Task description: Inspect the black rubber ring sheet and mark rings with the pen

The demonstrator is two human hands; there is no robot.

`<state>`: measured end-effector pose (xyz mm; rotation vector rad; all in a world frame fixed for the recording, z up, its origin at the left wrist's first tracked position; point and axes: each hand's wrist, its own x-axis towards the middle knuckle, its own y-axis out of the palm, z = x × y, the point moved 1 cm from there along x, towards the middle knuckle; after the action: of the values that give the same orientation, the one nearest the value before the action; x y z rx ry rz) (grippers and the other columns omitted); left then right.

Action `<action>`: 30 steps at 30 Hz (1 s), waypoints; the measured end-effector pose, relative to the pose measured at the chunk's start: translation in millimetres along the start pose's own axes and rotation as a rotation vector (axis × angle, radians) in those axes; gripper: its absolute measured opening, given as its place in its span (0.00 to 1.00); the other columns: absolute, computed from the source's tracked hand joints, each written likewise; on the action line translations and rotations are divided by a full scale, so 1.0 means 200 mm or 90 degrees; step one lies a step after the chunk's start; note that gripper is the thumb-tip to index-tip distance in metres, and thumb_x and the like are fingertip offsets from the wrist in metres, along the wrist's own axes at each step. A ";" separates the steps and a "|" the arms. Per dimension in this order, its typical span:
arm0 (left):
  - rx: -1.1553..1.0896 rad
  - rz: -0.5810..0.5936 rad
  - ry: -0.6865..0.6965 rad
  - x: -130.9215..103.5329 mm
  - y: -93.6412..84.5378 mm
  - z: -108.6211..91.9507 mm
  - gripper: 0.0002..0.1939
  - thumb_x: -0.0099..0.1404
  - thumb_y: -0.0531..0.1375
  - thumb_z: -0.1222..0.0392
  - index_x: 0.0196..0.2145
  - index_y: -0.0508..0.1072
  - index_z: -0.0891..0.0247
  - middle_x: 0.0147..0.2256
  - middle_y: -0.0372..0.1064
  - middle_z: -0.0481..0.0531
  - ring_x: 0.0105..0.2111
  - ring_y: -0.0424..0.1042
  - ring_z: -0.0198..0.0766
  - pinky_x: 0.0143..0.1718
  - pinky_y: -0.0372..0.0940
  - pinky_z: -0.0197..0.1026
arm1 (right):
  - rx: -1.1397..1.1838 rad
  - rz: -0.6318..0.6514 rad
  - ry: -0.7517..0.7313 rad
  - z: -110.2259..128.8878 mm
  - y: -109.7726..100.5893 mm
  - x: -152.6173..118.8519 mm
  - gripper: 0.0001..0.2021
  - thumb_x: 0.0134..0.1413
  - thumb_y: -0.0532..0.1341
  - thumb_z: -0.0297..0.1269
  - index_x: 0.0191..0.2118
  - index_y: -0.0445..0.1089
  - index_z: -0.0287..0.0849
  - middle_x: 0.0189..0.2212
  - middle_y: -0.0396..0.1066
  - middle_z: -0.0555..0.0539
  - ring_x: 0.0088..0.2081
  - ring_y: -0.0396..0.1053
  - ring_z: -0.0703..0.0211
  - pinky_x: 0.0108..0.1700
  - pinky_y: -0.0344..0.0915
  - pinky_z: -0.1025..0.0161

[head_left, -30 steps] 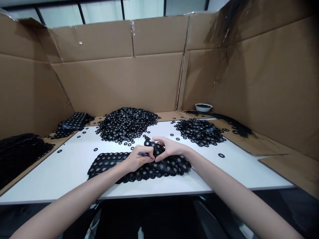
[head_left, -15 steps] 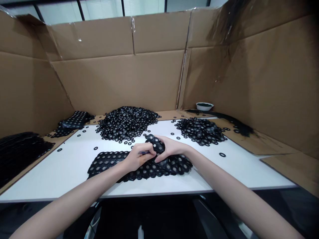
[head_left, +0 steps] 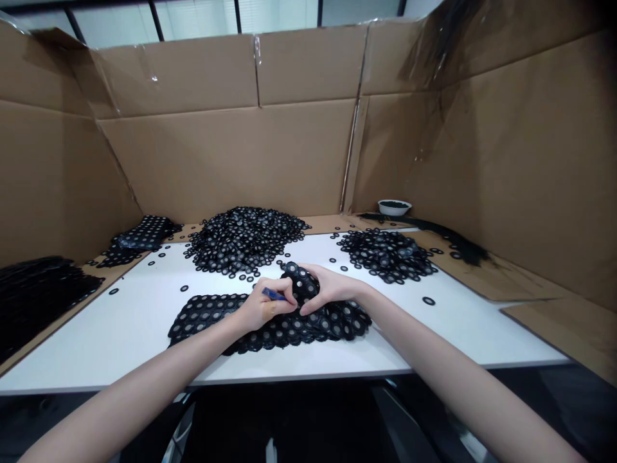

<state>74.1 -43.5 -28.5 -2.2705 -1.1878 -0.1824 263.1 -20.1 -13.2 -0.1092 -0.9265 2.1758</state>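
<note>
A sheet of joined black rings (head_left: 207,312) lies near the front edge of the white board (head_left: 135,321), with its right part bunched and folded up. My left hand (head_left: 265,303) pinches a small blue tool (head_left: 273,294) like a pen, its fingertips against the raised part of the sheet. From the right, my right hand (head_left: 328,287) curves round that raised fold (head_left: 299,281), thumb in front and fingers behind. The tool's tip is hidden by the fingers.
Behind the hands rises a large heap of loose rings (head_left: 245,238), with a smaller heap (head_left: 388,254) to the right. A white bowl (head_left: 394,208), black strands (head_left: 434,226), stacked sheets (head_left: 38,302) and cardboard walls (head_left: 222,161) surround the board.
My left hand has turned and shifted slightly, so more of the blue tool shows. My right hand keeps its hold on the fold.
</note>
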 end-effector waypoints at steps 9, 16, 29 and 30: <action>-0.038 -0.012 -0.032 0.01 0.00 -0.02 0.06 0.51 0.61 0.65 0.20 0.68 0.68 0.19 0.63 0.46 0.22 0.58 0.30 0.26 0.52 0.34 | 0.014 0.003 -0.007 0.01 0.00 0.00 0.32 0.30 0.71 0.41 0.46 0.63 0.41 0.44 0.66 0.48 0.46 0.63 0.53 0.50 0.59 0.58; -0.025 0.010 -0.020 0.00 0.00 0.01 0.06 0.51 0.60 0.65 0.19 0.68 0.68 0.20 0.63 0.46 0.23 0.58 0.30 0.27 0.52 0.34 | 0.004 0.006 -0.029 0.00 0.00 0.00 0.32 0.30 0.71 0.43 0.46 0.63 0.42 0.43 0.66 0.49 0.48 0.62 0.51 0.52 0.57 0.57; -0.054 0.062 -0.058 0.01 0.02 -0.04 0.05 0.50 0.61 0.66 0.20 0.70 0.69 0.19 0.63 0.46 0.22 0.59 0.29 0.25 0.53 0.33 | 0.020 0.021 -0.015 0.02 0.00 0.01 0.31 0.29 0.71 0.42 0.45 0.64 0.41 0.43 0.66 0.49 0.45 0.63 0.53 0.49 0.60 0.59; -0.076 0.051 -0.066 0.01 0.02 -0.04 0.05 0.49 0.61 0.66 0.19 0.69 0.69 0.19 0.64 0.46 0.21 0.59 0.29 0.24 0.53 0.33 | 0.018 0.026 -0.017 0.02 -0.01 0.00 0.32 0.29 0.71 0.42 0.45 0.64 0.41 0.43 0.66 0.49 0.45 0.63 0.53 0.50 0.59 0.58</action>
<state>79.5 -48.3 -23.5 -2.4535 -1.1630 -0.1082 262.6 -20.6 -9.1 -0.0868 -0.9158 2.2310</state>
